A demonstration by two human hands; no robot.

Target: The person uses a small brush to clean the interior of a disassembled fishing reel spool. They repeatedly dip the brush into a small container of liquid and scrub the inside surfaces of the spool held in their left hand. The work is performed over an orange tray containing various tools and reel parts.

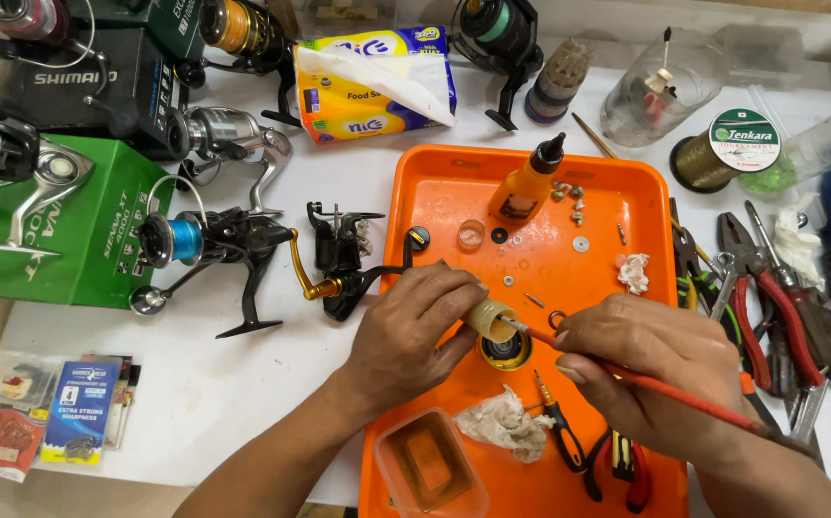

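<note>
The picture is bright and the light is even. It seems to come from above. The white table (243, 384) looks very light but not washed out. The hands cast only soft, small shadows on the orange tray (627, 192). The tray's flat floor has a gentle shine, and the clear jar (660, 86) at the back shows little bright spots. Things in the middle look sharp. The edges bend a bit, and the corners look a little softer and darker.
</note>
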